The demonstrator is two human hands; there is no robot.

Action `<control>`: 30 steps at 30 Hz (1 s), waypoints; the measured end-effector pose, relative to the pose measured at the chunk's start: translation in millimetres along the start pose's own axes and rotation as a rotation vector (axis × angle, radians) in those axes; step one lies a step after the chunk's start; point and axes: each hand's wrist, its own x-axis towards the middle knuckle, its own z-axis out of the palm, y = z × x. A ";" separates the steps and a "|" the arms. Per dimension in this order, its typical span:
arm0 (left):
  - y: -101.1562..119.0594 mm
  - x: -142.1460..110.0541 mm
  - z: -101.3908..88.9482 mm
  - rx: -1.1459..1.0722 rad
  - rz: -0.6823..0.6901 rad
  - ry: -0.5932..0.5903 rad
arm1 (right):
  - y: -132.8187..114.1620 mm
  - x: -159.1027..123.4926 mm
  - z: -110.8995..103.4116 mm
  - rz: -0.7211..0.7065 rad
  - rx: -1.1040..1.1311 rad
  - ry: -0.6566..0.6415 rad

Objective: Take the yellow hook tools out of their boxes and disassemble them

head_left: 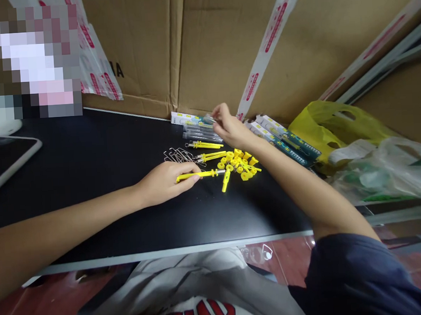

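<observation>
My left hand (pixel 171 182) is closed around a slim yellow rod-like tool (pixel 205 174) with a metal section at its right end. Just past that tip lies a short yellow piece (pixel 226 179), angled toward me. My right hand (pixel 229 124) reaches to the back of the table, its fingers pinched on a clear plastic piece (pixel 211 120) that is partly hidden. Clear plastic tubes (pixel 200 131) lie below it. Two bundles of yellow rods, a nearer one (pixel 212 156) and a farther one (pixel 206 145), rest between my hands. Bent metal wires (pixel 177 154) sit behind my left hand.
Small yellow parts (pixel 239 163) form a loose pile by my right forearm. Printed boxes (pixel 284 138) and a yellow bag (pixel 311 123) stand at right, near a clear plastic bag (pixel 385 166). Cardboard (pixel 218 47) walls the back; a tablet-like device (pixel 9 158) lies left.
</observation>
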 end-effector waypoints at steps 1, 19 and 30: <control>-0.4 0.4 0.1 0.009 -0.001 -0.003 | 6.5 11.1 8.6 -0.005 -0.058 -0.051; -5.7 1.4 3.1 0.064 0.004 0.020 | 44.6 61.2 55.9 -0.079 -0.210 -0.151; -6.8 1.1 2.9 0.068 -0.020 0.046 | 39.2 51.7 41.8 -0.050 -0.138 -0.049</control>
